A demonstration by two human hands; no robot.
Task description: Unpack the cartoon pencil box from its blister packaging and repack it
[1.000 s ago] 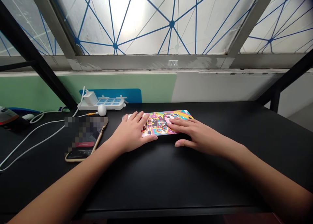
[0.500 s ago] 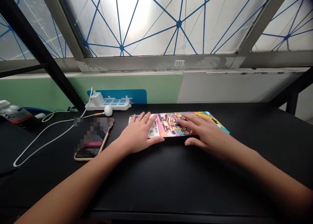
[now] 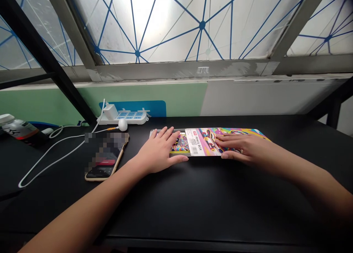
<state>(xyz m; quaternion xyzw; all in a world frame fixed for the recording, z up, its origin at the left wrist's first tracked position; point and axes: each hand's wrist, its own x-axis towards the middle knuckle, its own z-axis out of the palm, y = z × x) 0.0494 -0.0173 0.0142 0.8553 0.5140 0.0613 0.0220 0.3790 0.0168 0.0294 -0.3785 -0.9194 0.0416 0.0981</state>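
Left hand point(image 3: 157, 150) and right hand point(image 3: 246, 149), fingers outstretched, are being rested on the patterned case point(image 3: 181, 144) and its colourful cover point(image 3: 206, 142) respectively.

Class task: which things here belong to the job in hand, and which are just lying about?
In the job:
left hand, on the box;
right hand, on the printed cover.

Lying about:
phone;
power strip;
charger;
cable;
bottle.

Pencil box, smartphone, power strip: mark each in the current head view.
Pencil box point(image 3: 208, 142): head view, on the printed cover just right of its white label.
Smartphone point(image 3: 106, 160): head view, on its partly pixelated screen.
Power strip point(image 3: 130, 116): head view, on its socket face.
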